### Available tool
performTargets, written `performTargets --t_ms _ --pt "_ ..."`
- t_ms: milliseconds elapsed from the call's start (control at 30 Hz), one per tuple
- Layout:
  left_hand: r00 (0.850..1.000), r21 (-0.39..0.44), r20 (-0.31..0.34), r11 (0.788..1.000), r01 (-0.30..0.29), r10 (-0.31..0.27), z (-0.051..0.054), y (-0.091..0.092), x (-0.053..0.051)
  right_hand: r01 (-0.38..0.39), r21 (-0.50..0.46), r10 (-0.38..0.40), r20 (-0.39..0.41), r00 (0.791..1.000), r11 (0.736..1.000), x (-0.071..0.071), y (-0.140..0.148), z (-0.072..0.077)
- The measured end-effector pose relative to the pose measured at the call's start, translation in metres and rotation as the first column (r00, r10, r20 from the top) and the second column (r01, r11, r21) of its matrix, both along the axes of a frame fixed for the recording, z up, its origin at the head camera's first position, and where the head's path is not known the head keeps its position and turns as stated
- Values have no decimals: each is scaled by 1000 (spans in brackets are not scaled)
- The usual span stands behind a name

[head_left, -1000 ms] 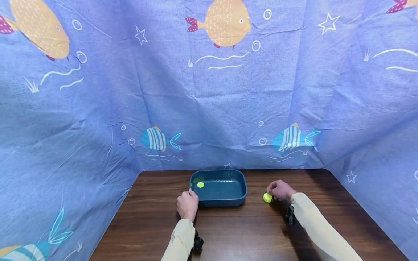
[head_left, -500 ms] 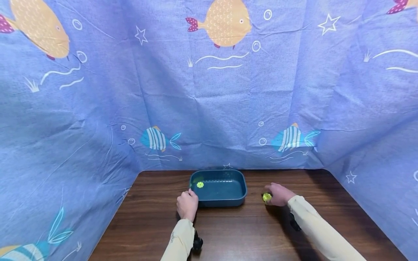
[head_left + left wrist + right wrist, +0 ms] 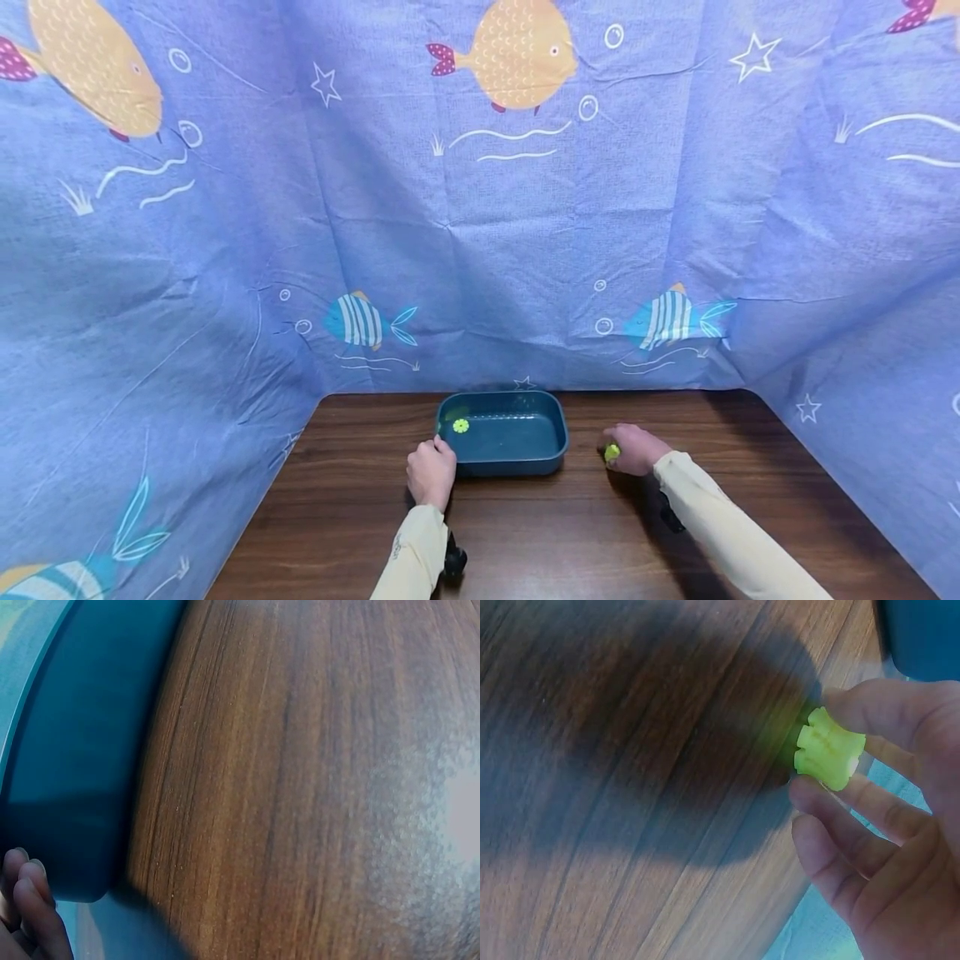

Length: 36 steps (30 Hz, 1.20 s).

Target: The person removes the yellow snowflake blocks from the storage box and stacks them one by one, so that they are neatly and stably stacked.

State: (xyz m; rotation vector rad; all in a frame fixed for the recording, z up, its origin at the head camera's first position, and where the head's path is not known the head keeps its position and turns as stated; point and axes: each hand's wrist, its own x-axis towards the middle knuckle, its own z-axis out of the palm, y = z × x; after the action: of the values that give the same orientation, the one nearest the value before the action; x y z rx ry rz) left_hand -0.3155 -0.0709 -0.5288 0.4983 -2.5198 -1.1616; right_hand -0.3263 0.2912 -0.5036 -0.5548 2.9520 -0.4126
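My left hand (image 3: 431, 472) holds the front left corner of a dark teal rectangular tray (image 3: 495, 467), at its rim. In the left wrist view, its fingertips (image 3: 34, 896) lie against the tray's outer wall. To the right of the tray, my right hand (image 3: 636, 450) pinches a small bright yellow-green piece with a scalloped edge (image 3: 830, 750). Thumb and fingers are on opposite sides of it, low over the table, and its shadow falls on the wood. A similar yellow-green flower shape (image 3: 461, 426) shows in the tray's left part.
Dark brown wood-grain table (image 3: 525, 533) lies under both hands. Blue cloth (image 3: 480, 250) printed with fish surrounds the table at the back and both sides. Dark wrist cameras (image 3: 454, 557) hang beneath the sleeves.
My right hand has turned and shifted slightly left, and the yellow-green piece has tilted so less of its face shows. The left hand and tray have stayed in place.
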Motion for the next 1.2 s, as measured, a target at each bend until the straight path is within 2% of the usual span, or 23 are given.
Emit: performTargets --t_ms 267,467,600,800,867,967,1067,1200 --pt "1000 -11 -5 1000 -1 1 1 0 0 3 5 -3 -15 1000 1000 -1 -1 -5" --pt "1000 -12 -5 1000 2 -2 3 0 0 17 11 -17 3 1000 1000 -2 -3 -4" --pt "1000 -20 2 1000 3 -3 4 -1 -2 47 22 -48 25 999 999 -2 -4 -2" --pt "1000 -53 11 998 16 -16 8 -2 -3 139 82 -143 37 989 987 -2 -2 6" --pt "1000 -65 14 998 22 -21 10 -2 -3 176 84 -176 0 984 981 -3 -3 9" --pt "999 -85 23 996 29 -27 12 -2 -3 224 38 -220 -102 970 974 -8 -7 10" --pt "999 -104 37 994 34 -30 13 -2 -2 236 -18 -233 -243 941 972 -15 -18 12" --pt "997 -103 61 993 49 -43 13 4 -1 186 -65 -197 -399 896 980 -23 -42 19"
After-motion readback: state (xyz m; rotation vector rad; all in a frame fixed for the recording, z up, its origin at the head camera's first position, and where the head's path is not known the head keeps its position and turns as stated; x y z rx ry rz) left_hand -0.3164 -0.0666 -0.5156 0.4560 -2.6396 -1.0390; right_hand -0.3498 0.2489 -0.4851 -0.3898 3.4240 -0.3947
